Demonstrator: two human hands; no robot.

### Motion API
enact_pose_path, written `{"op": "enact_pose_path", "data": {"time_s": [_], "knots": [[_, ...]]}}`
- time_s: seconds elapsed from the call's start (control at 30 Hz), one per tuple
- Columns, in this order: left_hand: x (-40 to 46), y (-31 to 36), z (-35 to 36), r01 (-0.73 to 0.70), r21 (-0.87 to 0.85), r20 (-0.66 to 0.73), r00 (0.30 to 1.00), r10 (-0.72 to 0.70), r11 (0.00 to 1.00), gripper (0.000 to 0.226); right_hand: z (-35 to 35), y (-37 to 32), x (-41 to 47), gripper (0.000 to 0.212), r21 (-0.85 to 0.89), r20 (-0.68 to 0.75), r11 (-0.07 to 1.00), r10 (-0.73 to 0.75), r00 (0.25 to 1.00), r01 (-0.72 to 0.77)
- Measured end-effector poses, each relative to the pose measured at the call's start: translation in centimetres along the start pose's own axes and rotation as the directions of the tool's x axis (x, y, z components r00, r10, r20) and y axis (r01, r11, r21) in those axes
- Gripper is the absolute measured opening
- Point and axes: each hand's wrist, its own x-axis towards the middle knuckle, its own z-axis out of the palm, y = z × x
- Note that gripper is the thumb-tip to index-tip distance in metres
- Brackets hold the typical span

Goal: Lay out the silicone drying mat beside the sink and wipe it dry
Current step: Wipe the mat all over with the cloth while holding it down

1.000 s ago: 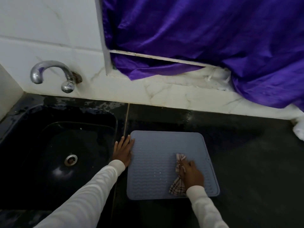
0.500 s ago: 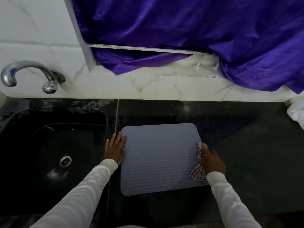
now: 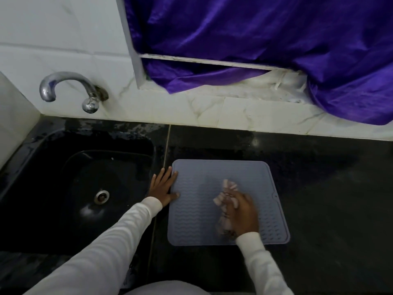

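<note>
A grey-blue silicone drying mat [image 3: 202, 209] with a wavy ribbed surface lies flat on the black counter, just right of the black sink [image 3: 70, 188]. My left hand [image 3: 162, 187] rests flat at the mat's left edge, fingers straight, thumb on the mat. My right hand [image 3: 242, 211] grips a bunched checked cloth [image 3: 226, 192] and presses it onto the middle of the mat. The cloth and that hand are blurred by motion.
A chrome tap [image 3: 70, 88] juts from the white tiled wall above the sink. Purple fabric [image 3: 265, 45] hangs over a window ledge behind the counter. The black counter [image 3: 329, 199] stretches to the right of the mat.
My right hand with the cloth went from the mat's centre to its right edge, then back to the centre. My left hand has stayed at the left edge.
</note>
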Motion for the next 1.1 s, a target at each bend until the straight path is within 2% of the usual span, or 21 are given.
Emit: {"op": "enact_pose_path", "data": {"time_s": [0.07,0.17,0.2,0.3,0.37,0.5,0.63,0.97,1.1], "knots": [[0.1,0.0,0.0,0.007,0.008,0.004,1.0,-0.007,1.0,0.089,3.3,-3.2,-0.8,0.029,0.046,0.104,0.998,-0.047,0.993,0.042],[0.1,0.1,0.0,0.003,0.015,-0.013,1.0,-0.003,1.0,0.091,8.2,-6.9,-2.7,0.03,-0.036,0.324,0.99,-0.12,0.938,0.139],[0.1,0.0,0.0,-0.005,0.018,-0.016,1.0,0.006,1.0,0.09,9.3,-7.8,-3.3,0.032,-0.043,0.373,0.991,-0.102,0.922,0.127],[0.1,-0.2,0.0,-0.015,0.01,-0.012,1.0,0.016,1.0,0.098,11.0,-8.1,-3.8,0.038,-0.182,0.397,0.965,-0.102,0.912,0.188],[0.2,-0.2,0.0,-0.026,0.017,-0.015,1.0,0.026,1.0,0.103,10.9,-7.8,-3.7,0.039,-0.236,0.386,0.958,-0.058,0.921,0.16],[0.1,-0.2,0.2,-0.016,0.029,-0.037,0.999,0.017,0.999,0.092,9.9,-6.1,-2.7,0.047,-0.315,0.412,0.921,-0.085,0.907,0.23],[-0.2,0.0,0.1,-0.02,0.008,-0.036,0.999,0.021,1.0,0.088,7.8,-3.5,-1.7,0.044,-0.37,0.353,0.903,-0.081,0.932,0.219],[0.0,-0.2,0.7,-0.016,0.043,-0.049,0.999,0.018,0.999,0.086,-1.0,5.2,-0.1,0.046,-0.446,0.162,0.893,0.153,0.975,-0.066],[0.0,-0.1,0.6,-0.026,0.024,-0.047,0.999,0.027,0.999,0.088,-4.9,8.6,1.3,0.049,-0.476,0.043,0.845,0.3,0.953,-0.245]]}}
